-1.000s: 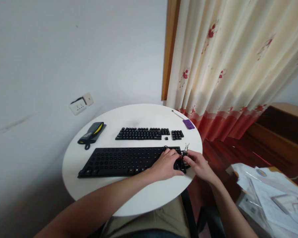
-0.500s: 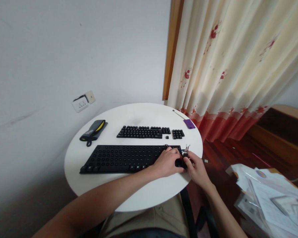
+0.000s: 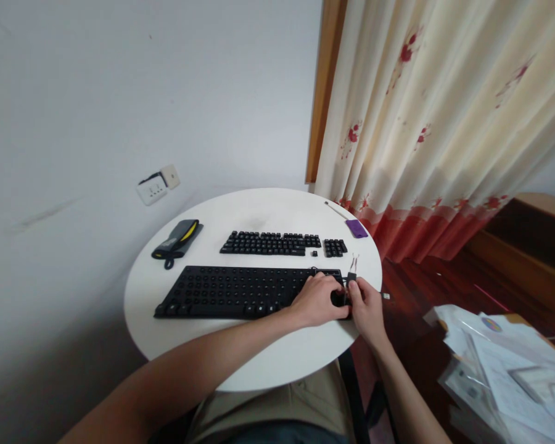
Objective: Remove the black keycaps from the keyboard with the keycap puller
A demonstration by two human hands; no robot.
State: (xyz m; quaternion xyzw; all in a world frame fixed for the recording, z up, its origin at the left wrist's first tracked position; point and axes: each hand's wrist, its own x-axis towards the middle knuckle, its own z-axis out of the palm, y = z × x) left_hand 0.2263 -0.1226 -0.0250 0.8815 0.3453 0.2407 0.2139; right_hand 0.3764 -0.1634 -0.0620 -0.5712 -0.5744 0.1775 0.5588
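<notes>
A black keyboard (image 3: pixel 231 293) with most of its keycaps off lies along the front of the table. My left hand (image 3: pixel 317 299) rests over its right end, fingers bent and thumb along the near edge, gripping it there. The exact fingertip contact is partly hidden. Beside it, at the keyboard's right edge, my right hand (image 3: pixel 366 308) is closed on a keycap puller (image 3: pixel 352 277) with a dark handle. Two thin wire prongs point up and away from the hand. The puller's lower part, close to the left fingertips, is hard to make out.
Behind the keyboard, removed keycaps (image 3: pixel 268 243) stand in rows, with a smaller keycap block (image 3: pixel 335 248) and a single keycap (image 3: pixel 314 253) at the right. A grey-yellow pouch (image 3: pixel 178 240) lies left on the white table (image 3: pixel 259 209). A brush (image 3: pixel 337 210) and purple cloth (image 3: pixel 356 228) lie back right.
The whole view has shifted slightly. My right hand has turned more upright with the puller, whose handle shows more above the fingers. My left hand stays on the keyboard's right end.
</notes>
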